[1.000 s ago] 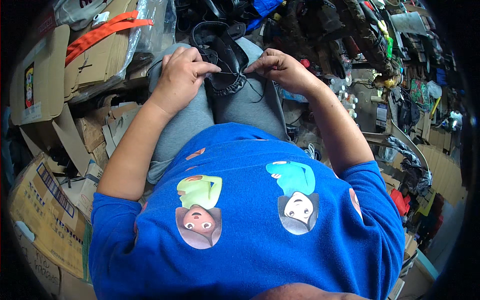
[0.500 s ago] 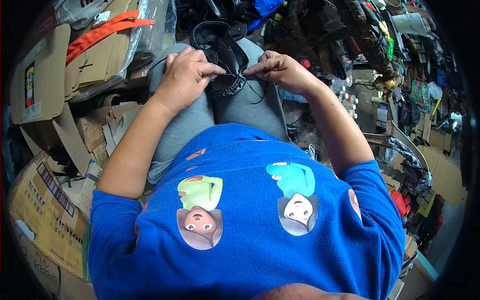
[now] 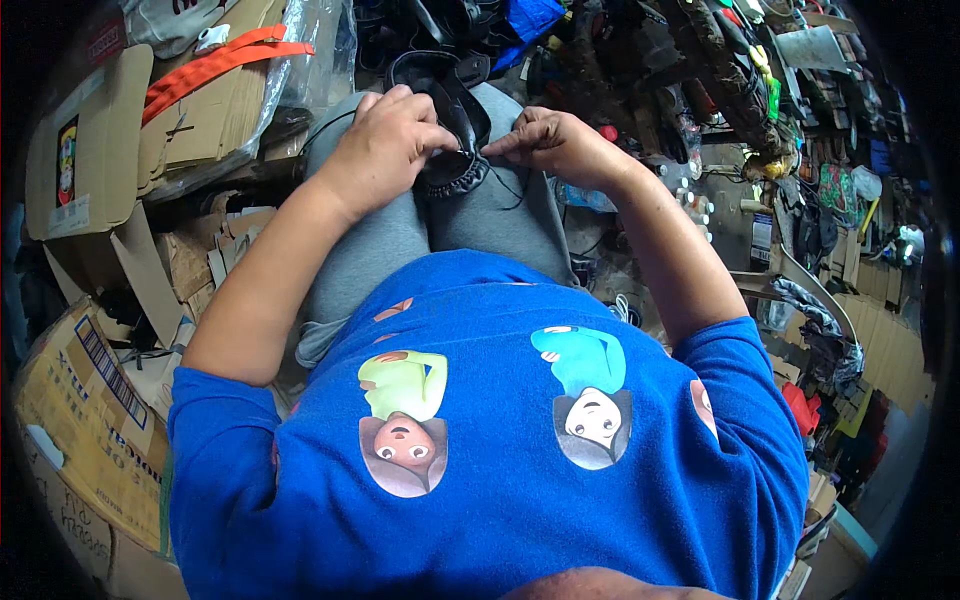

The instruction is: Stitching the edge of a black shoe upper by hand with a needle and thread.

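Footwear [image 3: 458,186] in black sits at the frame's upper centre, over my thighs [image 3: 490,225]. My left hand [image 3: 388,138] narrows at its left side, my right hand [image 3: 562,146] at its right; whether either pinches anything, I cannot tell. Lower left, a yellow carton [image 3: 100,425] carries upside-down print; upper left, a brown box [image 3: 105,160] bears a pale label [image 3: 70,215].
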`<state>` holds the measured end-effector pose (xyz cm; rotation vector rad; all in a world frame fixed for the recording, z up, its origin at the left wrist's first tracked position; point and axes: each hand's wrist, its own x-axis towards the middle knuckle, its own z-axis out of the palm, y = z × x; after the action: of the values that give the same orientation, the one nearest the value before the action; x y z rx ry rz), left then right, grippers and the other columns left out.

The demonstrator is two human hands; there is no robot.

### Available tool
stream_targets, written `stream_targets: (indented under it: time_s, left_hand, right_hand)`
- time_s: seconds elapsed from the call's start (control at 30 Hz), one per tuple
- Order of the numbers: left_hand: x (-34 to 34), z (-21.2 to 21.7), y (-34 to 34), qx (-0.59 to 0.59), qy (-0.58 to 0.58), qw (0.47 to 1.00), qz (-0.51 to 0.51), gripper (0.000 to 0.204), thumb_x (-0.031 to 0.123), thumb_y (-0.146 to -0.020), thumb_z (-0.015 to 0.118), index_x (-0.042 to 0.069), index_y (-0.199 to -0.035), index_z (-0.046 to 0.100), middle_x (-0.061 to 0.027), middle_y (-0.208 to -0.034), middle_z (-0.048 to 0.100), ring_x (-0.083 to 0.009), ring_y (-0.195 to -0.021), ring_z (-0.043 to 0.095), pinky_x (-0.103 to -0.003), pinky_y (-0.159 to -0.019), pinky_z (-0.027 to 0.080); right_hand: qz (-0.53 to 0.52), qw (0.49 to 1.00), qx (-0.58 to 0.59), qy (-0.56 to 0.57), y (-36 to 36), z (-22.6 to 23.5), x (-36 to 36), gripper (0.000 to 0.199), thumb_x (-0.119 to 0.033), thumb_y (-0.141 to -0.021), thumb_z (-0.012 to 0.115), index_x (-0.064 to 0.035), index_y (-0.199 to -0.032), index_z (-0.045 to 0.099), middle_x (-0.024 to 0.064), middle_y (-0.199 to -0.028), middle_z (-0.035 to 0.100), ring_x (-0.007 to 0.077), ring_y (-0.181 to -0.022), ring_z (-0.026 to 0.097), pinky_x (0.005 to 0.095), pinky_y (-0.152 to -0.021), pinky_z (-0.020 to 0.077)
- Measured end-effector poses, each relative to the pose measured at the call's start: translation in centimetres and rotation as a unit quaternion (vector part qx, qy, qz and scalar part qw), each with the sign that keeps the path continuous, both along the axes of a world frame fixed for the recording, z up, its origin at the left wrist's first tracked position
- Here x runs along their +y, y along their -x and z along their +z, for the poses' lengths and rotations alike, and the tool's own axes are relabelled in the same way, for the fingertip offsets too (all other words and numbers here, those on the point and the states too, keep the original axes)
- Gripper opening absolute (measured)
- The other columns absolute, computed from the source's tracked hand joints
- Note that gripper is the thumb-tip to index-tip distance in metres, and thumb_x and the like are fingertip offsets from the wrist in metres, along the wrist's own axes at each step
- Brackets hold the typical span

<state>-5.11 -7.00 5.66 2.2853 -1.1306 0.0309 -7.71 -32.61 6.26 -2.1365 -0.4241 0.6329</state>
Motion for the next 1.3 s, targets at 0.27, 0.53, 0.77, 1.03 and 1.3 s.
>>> stream_targets:
  time_s: [0.27,0.53,0.77,1.03,1.3]
  left_hand:
    - [0.7,-0.5,2.0,0.076,0.031,0.995,0.059,0.020,0.009,-0.071,0.071,0.013,-0.092,0.071,-0.0023,-0.079,0.061,-0.0217,-0.085,0.055,-0.036,-0.082,0.038]
    - [-0.7,-1.6,-2.1,0.014,0.015,1.000,-0.012,0.010,0.008,-0.073,0.068,0.014,-0.080,0.068,0.0032,-0.080,0.062,-0.0176,-0.089,0.055,-0.036,-0.083,0.036]
    - [-0.1,-1.2,0.4,-0.013,0.045,0.998,0.043,0.017,0.012,-0.072,0.071,0.021,-0.086,0.072,0.0048,-0.080,0.062,-0.0169,-0.092,0.054,-0.035,-0.086,0.033]
    - [-1.0,-0.2,1.7,0.147,-0.023,0.978,0.146,0.015,0.021,-0.075,0.071,0.018,-0.090,0.069,0.0046,-0.081,0.066,-0.0163,-0.093,0.053,-0.037,-0.088,0.028]
    - [-1.9,-0.3,1.6,0.190,-0.030,0.972,0.135,0.017,0.022,-0.075,0.071,0.015,-0.089,0.065,0.0025,-0.078,0.066,-0.0177,-0.091,0.055,-0.038,-0.086,0.030]
  right_hand:
    - [-0.038,0.998,-0.056,0.005,1.6,0.6,0.6,0.028,-0.008,-0.081,0.069,-0.0152,-0.108,0.071,0.0015,-0.080,0.057,0.0118,-0.078,0.057,0.0266,-0.074,0.0473]
    - [-0.031,0.999,0.017,-0.023,-0.6,0.2,0.5,0.026,-0.010,-0.080,0.070,-0.0178,-0.105,0.072,0.0066,-0.088,0.063,0.0155,-0.088,0.061,0.0299,-0.082,0.0483]
    - [-0.029,0.999,-0.039,-0.001,0.5,0.0,0.3,0.024,-0.007,-0.082,0.070,-0.0132,-0.104,0.072,0.0005,-0.085,0.059,0.0092,-0.084,0.057,0.0246,-0.077,0.0469]
    - [-0.133,0.981,0.082,-0.118,1.3,-1.2,1.0,0.023,-0.006,-0.083,0.069,-0.0063,-0.106,0.069,-0.0009,-0.093,0.068,0.0045,-0.084,0.059,0.0221,-0.078,0.0482]
    - [-0.137,0.977,0.102,-0.127,0.7,-0.6,1.8,0.018,-0.008,-0.082,0.071,-0.0017,-0.099,0.069,0.0009,-0.090,0.068,0.0056,-0.082,0.060,0.0227,-0.076,0.0489]
